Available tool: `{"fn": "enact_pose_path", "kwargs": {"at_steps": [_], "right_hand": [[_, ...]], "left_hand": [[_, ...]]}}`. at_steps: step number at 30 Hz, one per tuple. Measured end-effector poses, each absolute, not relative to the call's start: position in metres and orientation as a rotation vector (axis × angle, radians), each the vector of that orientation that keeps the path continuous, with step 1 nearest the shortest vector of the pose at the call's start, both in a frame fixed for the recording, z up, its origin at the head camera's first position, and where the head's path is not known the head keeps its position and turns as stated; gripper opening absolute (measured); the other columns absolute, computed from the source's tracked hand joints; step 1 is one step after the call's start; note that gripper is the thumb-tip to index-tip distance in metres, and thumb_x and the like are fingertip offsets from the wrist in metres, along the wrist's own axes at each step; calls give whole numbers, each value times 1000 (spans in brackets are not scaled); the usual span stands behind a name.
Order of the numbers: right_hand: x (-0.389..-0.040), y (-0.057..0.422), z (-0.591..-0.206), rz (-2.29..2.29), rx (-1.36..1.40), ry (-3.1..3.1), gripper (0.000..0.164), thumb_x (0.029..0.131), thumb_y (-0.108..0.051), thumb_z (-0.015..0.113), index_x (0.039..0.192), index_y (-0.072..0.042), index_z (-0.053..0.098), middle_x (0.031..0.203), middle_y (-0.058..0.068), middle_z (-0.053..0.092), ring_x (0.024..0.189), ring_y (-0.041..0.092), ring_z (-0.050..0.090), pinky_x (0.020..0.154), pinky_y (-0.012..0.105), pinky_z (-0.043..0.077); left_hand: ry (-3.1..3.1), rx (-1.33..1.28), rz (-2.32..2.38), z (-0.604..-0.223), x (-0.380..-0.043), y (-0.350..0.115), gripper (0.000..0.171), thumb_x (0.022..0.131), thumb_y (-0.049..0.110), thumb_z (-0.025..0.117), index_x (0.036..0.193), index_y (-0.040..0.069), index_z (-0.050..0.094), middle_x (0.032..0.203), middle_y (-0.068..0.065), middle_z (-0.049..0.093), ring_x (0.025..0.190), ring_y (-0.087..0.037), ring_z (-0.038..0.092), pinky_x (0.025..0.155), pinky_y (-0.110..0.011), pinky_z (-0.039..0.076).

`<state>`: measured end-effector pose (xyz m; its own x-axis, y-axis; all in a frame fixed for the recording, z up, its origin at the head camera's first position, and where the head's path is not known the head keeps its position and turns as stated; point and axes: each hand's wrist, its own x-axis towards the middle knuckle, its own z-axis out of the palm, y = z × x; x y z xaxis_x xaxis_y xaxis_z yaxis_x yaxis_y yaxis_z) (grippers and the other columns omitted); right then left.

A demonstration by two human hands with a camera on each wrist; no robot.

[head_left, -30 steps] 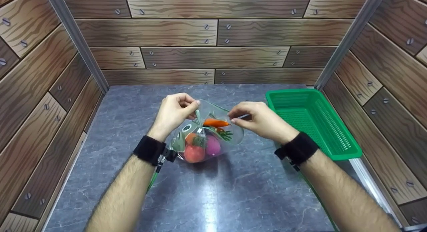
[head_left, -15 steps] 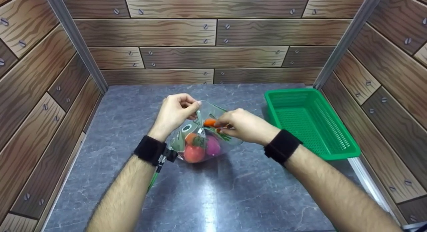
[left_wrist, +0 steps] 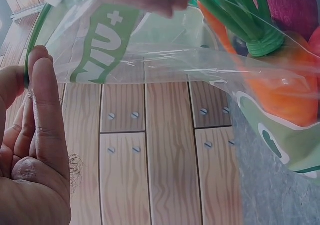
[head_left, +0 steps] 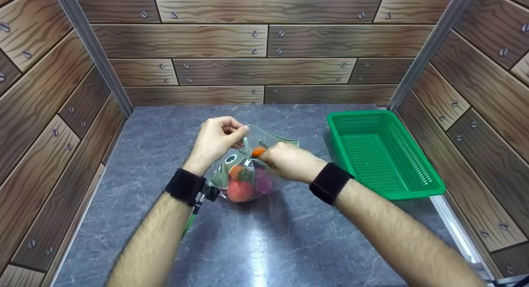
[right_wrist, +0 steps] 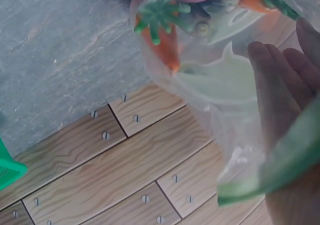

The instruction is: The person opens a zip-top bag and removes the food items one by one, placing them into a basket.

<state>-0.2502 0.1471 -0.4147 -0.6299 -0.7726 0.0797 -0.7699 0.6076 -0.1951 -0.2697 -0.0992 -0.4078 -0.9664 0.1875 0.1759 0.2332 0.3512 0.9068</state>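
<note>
My left hand pinches the rim of a clear zip bag with green print, between thumb and fingers. Inside the bag lie an orange carrot, a red round fruit or vegetable and a purple one. The left wrist view shows a thick carrot with a green top through the plastic. My right hand reaches into the bag's mouth, its fingertips hidden in the head view. In the right wrist view its fingers are fairly straight, beyond a slimmer carrot with green leaves.
A green perforated plastic basket stands at the right side of the grey marbled table. Wood-patterned walls enclose the back and both sides. Each wrist wears a black band, and a green cable hangs from the left one.
My right hand has moved left and into the bag's mouth, covering most of the carrot there. The bag's right rim has swung up behind it. My left hand keeps its hold.
</note>
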Motion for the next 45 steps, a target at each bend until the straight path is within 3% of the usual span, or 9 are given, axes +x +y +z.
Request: {"fn": "enact_pose_path", "kwargs": {"at_steps": [5,10,15,19,22,29,35,39,45], "right_hand": [[-254,140,-424,-203,-1360,2830,9,114,-9,76,110,-6,83,94,10,86,88,30,88,76,43,74],[-256,138,-431,-157,-1326,2831,14,113,-2,72,121,-6,83,105,15,89,95,37,89,78,46,75],[-259,138,-435,-200,-1310,2843,11,114,-10,74,108,-7,83,92,9,85,81,27,84,69,41,72],[-262,140,-438,-333,-1279,2847,22,114,-18,78,94,-9,82,75,-3,68,67,12,62,61,30,57],[-264,142,-439,-427,-1251,2860,26,113,-17,80,88,-9,81,72,-6,60,66,9,51,61,27,50],[-265,148,-444,-552,-1240,2897,15,107,-10,82,93,-8,87,80,4,79,70,13,60,70,42,66],[-265,155,-442,-682,-1219,2896,10,106,-8,82,104,-9,92,93,6,89,71,10,69,71,36,69],[-265,161,-438,-769,-1194,2892,13,106,-6,81,109,-9,93,98,7,91,69,7,65,67,27,63],[-263,168,-432,-886,-1060,2859,15,109,-6,78,111,-7,93,94,6,88,66,3,57,62,18,48]], "left_hand": [[-2548,-393,-1711,-408,-267,-100,17,110,26,86,107,9,87,87,-7,88,69,-12,81,71,-28,72],[-2556,-397,-1697,-408,-267,-100,18,110,26,86,107,9,87,84,-6,87,70,-12,81,74,-32,74],[-2558,-392,-1696,-409,-268,-101,18,110,27,86,107,9,87,83,-6,87,70,-12,81,72,-29,72],[-2559,-393,-1702,-408,-269,-101,18,110,26,86,107,8,87,84,-7,88,70,-11,82,71,-27,72],[-2569,-397,-1688,-407,-268,-101,18,110,26,86,107,8,87,85,-8,88,70,-11,82,72,-29,73],[-2582,-395,-1694,-409,-271,-103,16,110,23,84,107,7,87,89,-10,89,71,-12,83,79,-41,77],[-2576,-388,-1718,-411,-272,-104,16,111,22,84,109,7,87,92,-10,90,72,-11,83,79,-39,77],[-2572,-388,-1731,-411,-272,-103,16,111,22,85,109,6,87,94,-11,90,72,-12,83,82,-46,77],[-2569,-373,-1743,-411,-273,-104,17,111,22,85,111,5,87,97,-12,91,72,-11,83,80,-42,77]]}}
